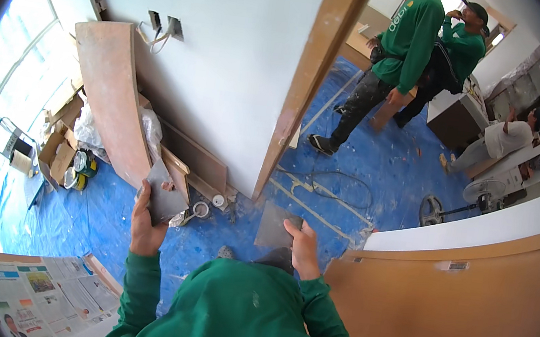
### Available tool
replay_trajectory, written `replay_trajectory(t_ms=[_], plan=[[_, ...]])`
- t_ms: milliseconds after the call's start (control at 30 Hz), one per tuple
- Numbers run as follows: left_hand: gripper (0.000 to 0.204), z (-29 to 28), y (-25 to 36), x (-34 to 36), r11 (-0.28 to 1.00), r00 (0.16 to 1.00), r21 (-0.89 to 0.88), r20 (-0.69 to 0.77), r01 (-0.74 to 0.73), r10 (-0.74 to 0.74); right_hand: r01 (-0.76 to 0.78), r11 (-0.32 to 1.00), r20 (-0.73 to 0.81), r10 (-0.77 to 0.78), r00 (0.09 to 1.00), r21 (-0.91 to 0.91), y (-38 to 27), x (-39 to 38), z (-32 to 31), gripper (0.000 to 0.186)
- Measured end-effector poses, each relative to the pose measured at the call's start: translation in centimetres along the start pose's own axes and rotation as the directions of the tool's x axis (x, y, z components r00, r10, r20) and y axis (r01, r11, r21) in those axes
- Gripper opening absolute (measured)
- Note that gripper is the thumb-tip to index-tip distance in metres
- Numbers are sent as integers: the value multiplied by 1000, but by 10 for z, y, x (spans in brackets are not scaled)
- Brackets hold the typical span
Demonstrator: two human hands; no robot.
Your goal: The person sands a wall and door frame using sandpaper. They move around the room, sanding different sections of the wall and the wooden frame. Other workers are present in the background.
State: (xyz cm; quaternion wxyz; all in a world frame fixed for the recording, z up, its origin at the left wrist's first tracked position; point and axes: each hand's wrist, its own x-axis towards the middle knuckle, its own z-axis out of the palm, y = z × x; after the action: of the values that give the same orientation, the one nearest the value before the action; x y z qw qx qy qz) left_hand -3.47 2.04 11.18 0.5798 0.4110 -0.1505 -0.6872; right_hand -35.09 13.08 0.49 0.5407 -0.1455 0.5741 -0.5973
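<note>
My left hand (147, 229) is closed round the edge of a dark grey flat plate (166, 204). A small pinkish lump (167, 185) sits on that plate's face. My right hand (304, 248) grips a thin, grey, square-cornered plate (272, 228) at its right side, with the thumb on top. The two plates are held apart, one on each side in front of my green shirt. What exact kind of tool each plate is, I cannot make out.
Boards (114, 95) lean on the white wall (231, 49) by exposed wires (156, 38). Paint cans (81, 165) stand left on the blue floor sheet (213, 249). A wooden door (442, 304) is at right. Beyond the door frame (299, 98) are people (403, 43), a cable and a fan (483, 191).
</note>
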Motion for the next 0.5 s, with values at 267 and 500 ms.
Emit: replay_trajectory(t_ms=[267, 500], plan=[[32, 23, -11, -9, 996, 999, 87, -21, -32, 34, 108, 971, 67, -95, 993, -212, -25, 26, 2, 26], [31, 67, -43, -12, 997, 997, 39, -40, -59, 61, 113, 944, 152, -68, 986, -309, -40, 49, -17, 30]])
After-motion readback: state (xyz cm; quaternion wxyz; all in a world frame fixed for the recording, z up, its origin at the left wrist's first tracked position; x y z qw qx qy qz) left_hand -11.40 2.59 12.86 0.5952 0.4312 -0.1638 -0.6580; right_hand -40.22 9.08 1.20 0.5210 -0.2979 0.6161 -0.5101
